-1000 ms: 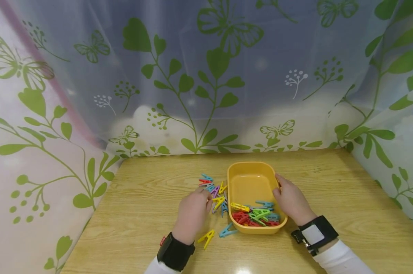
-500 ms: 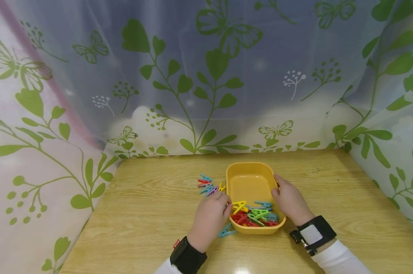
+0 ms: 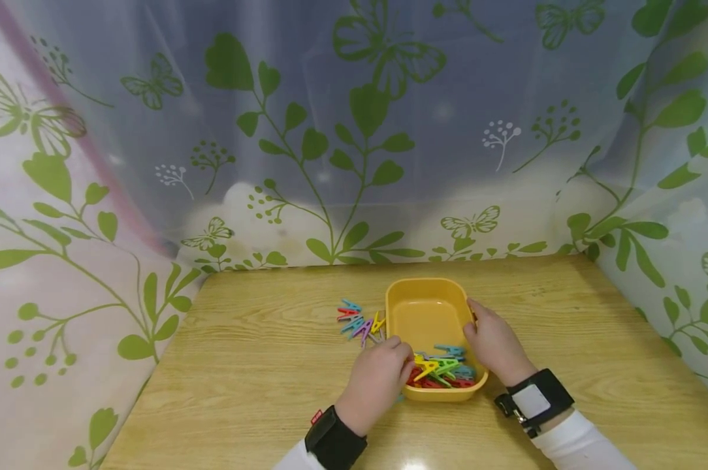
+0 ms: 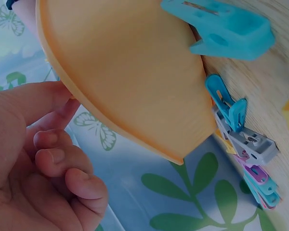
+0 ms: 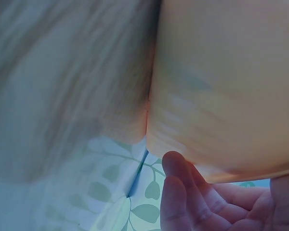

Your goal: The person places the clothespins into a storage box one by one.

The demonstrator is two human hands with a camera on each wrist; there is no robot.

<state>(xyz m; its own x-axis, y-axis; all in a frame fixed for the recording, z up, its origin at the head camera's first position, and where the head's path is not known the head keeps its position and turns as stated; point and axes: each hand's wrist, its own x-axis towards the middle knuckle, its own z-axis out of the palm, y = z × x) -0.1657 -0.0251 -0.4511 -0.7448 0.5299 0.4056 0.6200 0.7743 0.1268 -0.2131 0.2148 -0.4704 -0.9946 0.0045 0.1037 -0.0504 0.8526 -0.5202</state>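
Head view shows us a yellow plastic tub (image 3: 421, 316) on the wooden desk (image 3: 260, 339), with a heap of red, green, blue and yellow clothespins (image 3: 448, 364) at its near end. The person's right hand (image 3: 498, 346) grips the tub's right wall, thumb on the inner side. The left hand (image 3: 377, 375) reaches over the left rim, its outer fingers curled; a yellow clothespin (image 3: 427, 369) lies by its fingertips, but the wall hides those tips from the left wrist view, so we cannot tell whether they pinch anything. Other clothespins lie loose left of the tub, among them a purple clothespin (image 3: 364, 331), a gray clothespin (image 4: 253, 144) and a light blue clothespin (image 4: 245, 31). We judge them light, stiff, springy and a little slippery, best taken by one handle, since squeezing both would spread the nose. The tub looks rigid and light, steadiest held at its rim.
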